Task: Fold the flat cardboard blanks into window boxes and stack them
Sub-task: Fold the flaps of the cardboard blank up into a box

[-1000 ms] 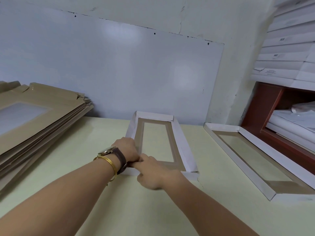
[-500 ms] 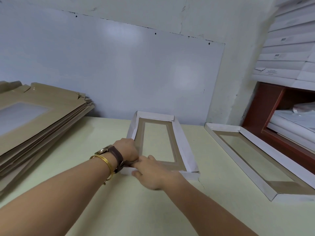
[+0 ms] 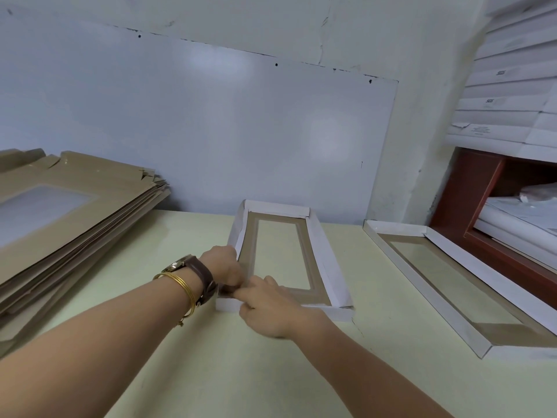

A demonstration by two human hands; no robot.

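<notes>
A long window box [image 3: 319,251], white outside and brown inside with a clear pane, lies on the pale green table [image 3: 211,372] in the middle. My left hand [image 3: 224,268], with a watch and gold bangles on the wrist, grips its near left corner. My right hand [image 3: 268,306] pinches the near end wall at the same corner, fingers curled over the flap. The corner itself is hidden under both hands. A pile of flat brown blanks [image 3: 60,212] with windows lies at the left. A folded window box [image 3: 452,282] rests at the right.
A grey panel [image 3: 211,131] on the wall stands right behind the table. At the right is a red-brown shelf unit [image 3: 470,191] holding white sheets, with white flat packs [image 3: 512,86] piled on top.
Both hands stay at the box's near left corner; the right hand has shifted a little along the near end wall. The box has barely moved.
</notes>
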